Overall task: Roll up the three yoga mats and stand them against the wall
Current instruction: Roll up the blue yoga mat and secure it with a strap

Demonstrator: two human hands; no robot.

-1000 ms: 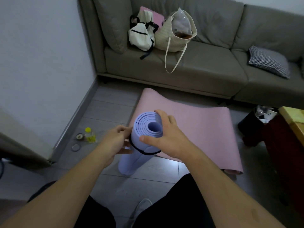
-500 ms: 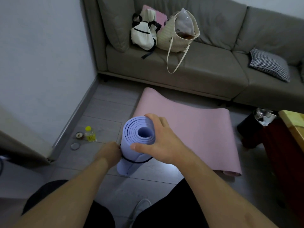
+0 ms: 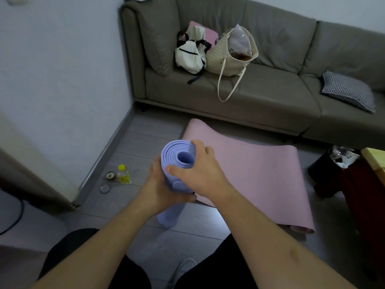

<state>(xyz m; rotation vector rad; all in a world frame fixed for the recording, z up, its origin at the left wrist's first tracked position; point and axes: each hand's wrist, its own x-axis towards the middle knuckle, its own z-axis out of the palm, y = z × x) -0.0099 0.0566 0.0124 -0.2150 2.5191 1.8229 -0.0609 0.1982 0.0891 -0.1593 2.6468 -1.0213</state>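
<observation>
A rolled lavender yoga mat [image 3: 179, 157] stands almost upright on the floor in front of me, its spiral top end facing the camera. My right hand [image 3: 200, 174] grips the roll near its top, thumb across the front. My left hand [image 3: 160, 190] wraps around the roll from the left, lower down. A black strap around the roll is mostly hidden by my hands. Behind the roll a pink yoga mat [image 3: 250, 167] lies flat on the tiles, its right end slightly curled. No third mat is in view.
A grey sofa [image 3: 239, 97] with two bags [image 3: 216, 53] and a checked cushion [image 3: 348, 90] runs along the back. The white wall [image 3: 62, 80] is at the left. A small yellow bottle [image 3: 123, 174] and lids sit by the skirting. A dark bin [image 3: 331, 163] and a wooden table [image 3: 375, 159] stand right.
My left hand has moved from the strap to a full grip around the roll's lower part. The strap now sits lower, hidden by my hands. The view has tilted up slightly.
</observation>
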